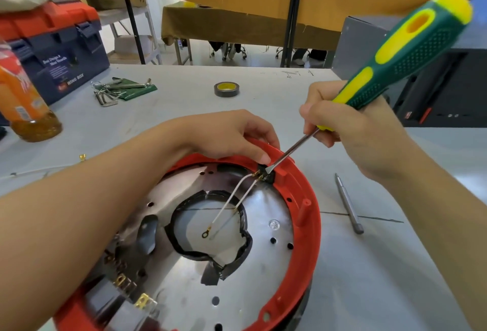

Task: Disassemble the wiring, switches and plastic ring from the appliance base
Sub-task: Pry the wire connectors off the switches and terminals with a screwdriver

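So the appliance base fills the bottom centre of the frame, upside down on the grey table; shiny metal plate inside a red plastic ring. Brass-tabbed switches sit lower left; 2 thin white wires run from the middle hole up to a small black switch on the ring's far wall. Wires look floppy and easy to snap, so I'd pull at the brass terminals; the ring looks stiff but crackable. Left hand curls over the far rim, steadying it; right hand has fingers wrapped tight on a green-yellow screwdriver, blade tip wedged at that switch. Further back: tape roll, hex keys, toolbox upper left.
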The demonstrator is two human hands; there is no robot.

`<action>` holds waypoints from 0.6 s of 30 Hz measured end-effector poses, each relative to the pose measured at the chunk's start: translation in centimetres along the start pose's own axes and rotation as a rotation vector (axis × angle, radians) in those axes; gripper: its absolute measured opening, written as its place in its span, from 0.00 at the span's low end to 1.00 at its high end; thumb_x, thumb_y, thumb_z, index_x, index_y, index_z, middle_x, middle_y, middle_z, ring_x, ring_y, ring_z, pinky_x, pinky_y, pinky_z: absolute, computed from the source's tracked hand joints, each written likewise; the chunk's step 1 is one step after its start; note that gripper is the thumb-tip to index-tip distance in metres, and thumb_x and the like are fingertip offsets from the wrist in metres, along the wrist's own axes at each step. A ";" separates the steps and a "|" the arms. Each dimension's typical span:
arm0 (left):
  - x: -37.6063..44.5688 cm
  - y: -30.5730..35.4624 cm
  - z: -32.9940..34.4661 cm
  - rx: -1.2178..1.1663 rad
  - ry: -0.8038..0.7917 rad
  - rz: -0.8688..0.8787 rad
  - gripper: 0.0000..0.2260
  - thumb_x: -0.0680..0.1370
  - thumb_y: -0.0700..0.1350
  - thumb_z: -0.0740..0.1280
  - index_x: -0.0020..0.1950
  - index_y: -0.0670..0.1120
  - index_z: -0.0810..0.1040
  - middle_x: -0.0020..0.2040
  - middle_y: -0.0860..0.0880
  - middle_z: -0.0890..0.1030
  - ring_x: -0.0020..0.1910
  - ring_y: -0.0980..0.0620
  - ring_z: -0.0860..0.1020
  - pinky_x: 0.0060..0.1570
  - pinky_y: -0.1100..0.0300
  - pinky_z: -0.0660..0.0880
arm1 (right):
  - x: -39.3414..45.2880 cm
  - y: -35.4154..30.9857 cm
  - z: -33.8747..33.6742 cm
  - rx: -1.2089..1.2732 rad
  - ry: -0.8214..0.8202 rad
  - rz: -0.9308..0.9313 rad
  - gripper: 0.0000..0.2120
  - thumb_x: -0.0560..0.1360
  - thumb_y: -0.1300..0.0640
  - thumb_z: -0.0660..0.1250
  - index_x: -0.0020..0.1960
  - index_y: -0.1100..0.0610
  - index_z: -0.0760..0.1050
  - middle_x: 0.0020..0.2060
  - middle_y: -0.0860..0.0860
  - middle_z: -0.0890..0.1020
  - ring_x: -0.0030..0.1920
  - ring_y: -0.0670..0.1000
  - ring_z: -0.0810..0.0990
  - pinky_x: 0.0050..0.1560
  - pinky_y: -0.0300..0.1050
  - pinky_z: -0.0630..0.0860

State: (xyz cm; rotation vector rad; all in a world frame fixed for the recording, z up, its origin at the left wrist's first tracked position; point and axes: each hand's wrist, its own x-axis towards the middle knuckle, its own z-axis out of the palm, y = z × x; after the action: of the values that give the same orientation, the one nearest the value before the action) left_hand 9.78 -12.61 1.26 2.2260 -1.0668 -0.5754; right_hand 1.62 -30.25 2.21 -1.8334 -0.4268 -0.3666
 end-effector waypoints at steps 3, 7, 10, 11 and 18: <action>0.0 0.0 0.1 -0.007 0.004 0.003 0.09 0.75 0.40 0.69 0.55 0.45 0.79 0.53 0.46 0.83 0.53 0.47 0.81 0.62 0.48 0.72 | 0.3 -0.6 0.1 -0.070 -0.061 -0.014 0.13 0.67 0.60 0.62 0.30 0.69 0.67 0.27 0.67 0.69 0.25 0.48 0.66 0.27 0.33 0.64; 0.0 -0.1 0.2 0.011 0.011 0.021 0.08 0.75 0.40 0.70 0.52 0.48 0.79 0.51 0.48 0.83 0.52 0.48 0.80 0.61 0.46 0.72 | 0.6 -1.3 0.3 -0.137 -0.124 -0.043 0.13 0.67 0.60 0.62 0.31 0.70 0.67 0.28 0.66 0.67 0.27 0.49 0.65 0.28 0.39 0.63; 0.0 -0.2 0.1 0.008 0.016 0.028 0.07 0.75 0.40 0.70 0.52 0.49 0.80 0.50 0.48 0.83 0.52 0.48 0.80 0.61 0.46 0.72 | 0.7 -1.7 0.4 -0.179 -0.164 -0.065 0.15 0.68 0.60 0.63 0.33 0.72 0.67 0.28 0.63 0.66 0.27 0.48 0.64 0.30 0.41 0.62; 0.0 -0.2 0.2 0.003 0.015 0.031 0.07 0.75 0.40 0.70 0.52 0.49 0.80 0.51 0.46 0.83 0.53 0.46 0.80 0.61 0.45 0.72 | 0.7 -1.8 0.5 -0.188 -0.180 -0.069 0.15 0.68 0.60 0.63 0.33 0.72 0.67 0.28 0.62 0.66 0.28 0.47 0.64 0.30 0.40 0.62; 0.0 -0.2 0.3 0.006 0.049 0.059 0.08 0.71 0.44 0.71 0.45 0.57 0.79 0.47 0.47 0.84 0.49 0.48 0.81 0.58 0.52 0.74 | 1.2 -2.7 0.9 -0.263 -0.309 -0.091 0.13 0.69 0.61 0.63 0.28 0.60 0.64 0.22 0.47 0.64 0.25 0.43 0.64 0.28 0.31 0.60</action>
State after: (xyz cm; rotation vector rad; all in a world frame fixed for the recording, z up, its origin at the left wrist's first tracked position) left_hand 9.69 -12.65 0.93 2.1949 -1.1065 -0.4911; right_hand 1.43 -28.57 4.74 -2.1418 -0.7040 -0.2072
